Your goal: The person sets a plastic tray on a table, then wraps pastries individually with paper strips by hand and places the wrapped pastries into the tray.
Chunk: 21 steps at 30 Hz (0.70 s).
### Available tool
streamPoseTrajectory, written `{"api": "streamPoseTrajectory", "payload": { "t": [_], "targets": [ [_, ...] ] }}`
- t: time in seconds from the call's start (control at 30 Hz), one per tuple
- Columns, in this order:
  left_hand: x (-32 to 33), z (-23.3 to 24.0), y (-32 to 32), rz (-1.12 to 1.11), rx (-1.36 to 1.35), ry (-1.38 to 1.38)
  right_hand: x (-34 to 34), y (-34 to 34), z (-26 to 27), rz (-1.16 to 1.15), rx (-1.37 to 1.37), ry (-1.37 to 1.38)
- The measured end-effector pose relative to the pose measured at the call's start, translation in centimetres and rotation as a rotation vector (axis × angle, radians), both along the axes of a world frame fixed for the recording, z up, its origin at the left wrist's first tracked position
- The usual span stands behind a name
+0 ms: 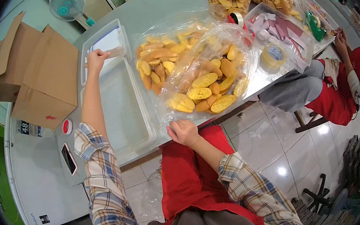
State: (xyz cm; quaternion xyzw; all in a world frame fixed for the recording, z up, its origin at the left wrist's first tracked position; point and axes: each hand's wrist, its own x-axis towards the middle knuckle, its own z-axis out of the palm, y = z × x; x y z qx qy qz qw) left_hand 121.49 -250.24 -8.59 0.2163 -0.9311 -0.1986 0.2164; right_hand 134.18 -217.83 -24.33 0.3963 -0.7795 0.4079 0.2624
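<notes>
My left hand [96, 61] reaches over the far end of the plastic trays, its fingers pinching a small clear plastic piece [116, 52]. Beneath it, a plastic tray [125, 40] contains white and bluish sheets. Closer to me lies another translucent tray [150, 125] with a pale bottom. My right hand [183, 132] is curled at the table's near edge, by the rim of a large clear plastic bag [167, 115]; whether it grips the film cannot be made out. Yellow and brown oval bread slices [204, 80] fill the open bag, and more slices [157, 54] lie behind it.
Left are a cardboard box [47, 70], a red-and-white tape roll [67, 127] and a phone [69, 159]. On the right are clear tape rolls [273, 57], a red tape dispenser [248, 36], a green dispenser [315, 27] and a bin of wrappers [307, 41]. A seated co-worker [332, 86] is beside the table.
</notes>
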Motion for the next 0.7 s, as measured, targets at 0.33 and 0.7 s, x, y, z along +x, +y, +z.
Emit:
{"api": "streamPoseTrajectory", "payload": {
  "t": [0.33, 0.7],
  "targets": [
    [4.5, 1.8, -3.5, 0.032, -0.089, 0.150, 0.6, 0.7, 0.6, 0.192, -0.038, -0.109],
    [11.5, 5.0, 5.6, -0.059, 0.132, 0.406, 0.5, 5.4, 4.3, 0.267, -0.114, -0.527]
  ]
}}
